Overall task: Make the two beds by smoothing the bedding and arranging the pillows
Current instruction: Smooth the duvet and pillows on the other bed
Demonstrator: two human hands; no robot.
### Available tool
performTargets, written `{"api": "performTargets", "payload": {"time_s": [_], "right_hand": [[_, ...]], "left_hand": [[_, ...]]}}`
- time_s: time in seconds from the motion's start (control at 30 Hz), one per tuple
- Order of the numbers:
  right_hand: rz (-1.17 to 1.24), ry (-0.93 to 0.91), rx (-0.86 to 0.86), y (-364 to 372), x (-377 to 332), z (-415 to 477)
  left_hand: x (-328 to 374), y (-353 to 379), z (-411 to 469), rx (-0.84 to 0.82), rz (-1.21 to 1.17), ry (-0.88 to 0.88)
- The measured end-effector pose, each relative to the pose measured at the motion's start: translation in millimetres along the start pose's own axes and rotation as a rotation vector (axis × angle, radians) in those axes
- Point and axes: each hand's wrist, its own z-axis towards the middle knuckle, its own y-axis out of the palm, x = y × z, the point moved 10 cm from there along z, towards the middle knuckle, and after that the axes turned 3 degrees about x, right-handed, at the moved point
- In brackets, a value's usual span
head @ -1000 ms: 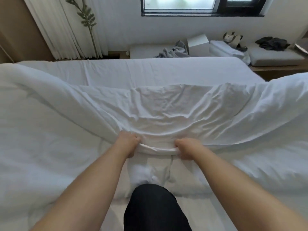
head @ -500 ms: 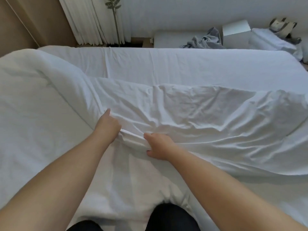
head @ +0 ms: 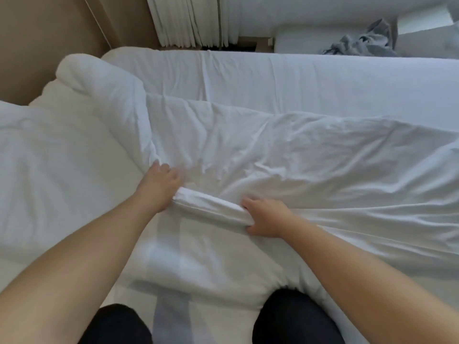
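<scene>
**Q:** Where's the duvet (head: 285, 165) right now, and what are your hands doing with it?

**A:** It's lying crumpled across the bed (head: 211, 264), just past your knees (head: 293, 316). The near edge is rolled into a thick hem (head: 208, 207) that runs between your hands. Your right hand (head: 267, 217) is wrapped round one end, thumb under and fingers over. Your left hand (head: 160, 187) is on the other end, a little apart from the right. It's too blurry to tell if it's gripping or just resting there.

**Q:** How's it gonna handle?

**A:** My guess is soft, floppy, and light but bulky. It won't keep any shape, and tugging one spot will just drag wrinkles around. So take it by the hem with your hands spread wider, not by the loose middle. It looks like cotton, so it shouldn't be slippery, and there's nothing to break.

**Q:** And the room?

**A:** The bed probably gives when you lean on it. Beyond the duvet there's a flat stretch of white sheet (head: 323, 83). There's a puffy lump of bedding (head: 99, 78) on the left by the tan wall (head: 49, 33), with white curtains (head: 188, 21) behind. A grey heap of clothes (head: 360, 43) sits on a ledge (head: 293, 43) at top right.
</scene>
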Motion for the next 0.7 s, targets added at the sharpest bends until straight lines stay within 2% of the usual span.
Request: {"api": "performTargets", "payload": {"time_s": [0.07, 0.3, 0.5, 0.6, 0.7], "right_hand": [[0.013, 0.027, 0.046, 2, -17, 2], [0.002, 0.122, -0.012, 5, -74, 20], [-0.006, 0.111, 0.018, -3, -147, 80], [0.016, 0.101, 0.050, -10, -184, 118], [-0.104, 0.111, 0.153, -21, -209, 165]], "left_hand": [[-20, 16, -10, -0.059, -0.020, -0.084], [-12, 46, -52, -0.107, -0.367, 0.147], [-95, 83, -40, 0.171, -0.100, 0.140], [-128, 104, -22, 0.199, -0.047, 0.092], [-163, 128, 5, 0.183, -0.032, 0.009]]}}
